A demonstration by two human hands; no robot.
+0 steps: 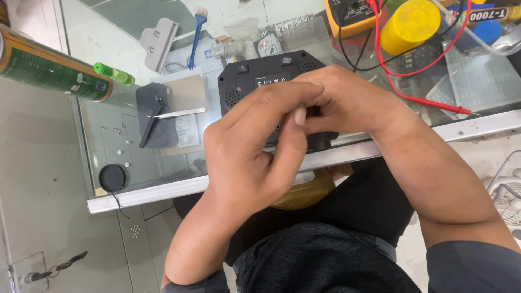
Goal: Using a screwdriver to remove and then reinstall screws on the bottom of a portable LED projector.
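The black device (260,81), a rounded plastic unit lying with its underside up so that vents and small rubber feet show, sits on the glass counter (135,179) close to the near metal edge, mostly covered by both hands. The left hand (255,152) is raised in front of it, its fingers curled and its thumb and forefinger pressed together near the tips of the right hand (347,103), which reaches in from the right with its fingers bunched over the device's near side. Whether either hand pinches some small part cannot be told, since the fingers hide whatever lies between them. Left of the device lie a dark grey phone-sized panel (154,116) with a pair of metal tweezers (179,113) resting across it, a small green bottle (113,73), and a round black disc (113,177) with a thin wire. Behind stand a blue brush (196,35), a yellow multimeter (350,16) with red leads (434,103), and a yellow tub (410,24).
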